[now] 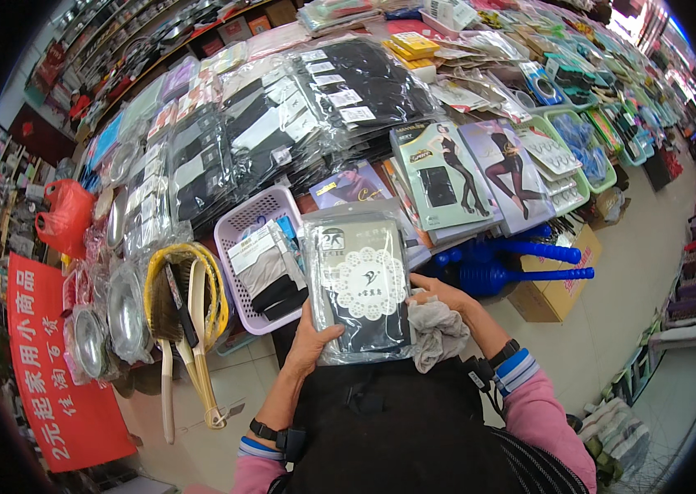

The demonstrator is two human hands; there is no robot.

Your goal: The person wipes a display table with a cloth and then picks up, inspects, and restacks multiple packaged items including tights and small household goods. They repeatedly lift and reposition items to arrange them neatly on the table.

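A clear plastic packet of dark hosiery (362, 288) with a white doily-shaped label is held upright in front of my chest. My left hand (311, 342) grips its lower left edge, thumb across the front. My right hand (447, 298) holds the packet's right side and also has a crumpled grey cloth (437, 333) bunched under its fingers. Both wrists wear dark bands over pink sleeves.
A lilac plastic basket (242, 226) with packed garments sits just beyond the packet. Stacks of bagged hosiery (307, 115) cover the stall table. Brushes in a yellow basket (187, 300), metal bowls (126, 317), a red banner (51, 370), blue plungers (521, 263) and a cardboard box (558, 288) surround it.
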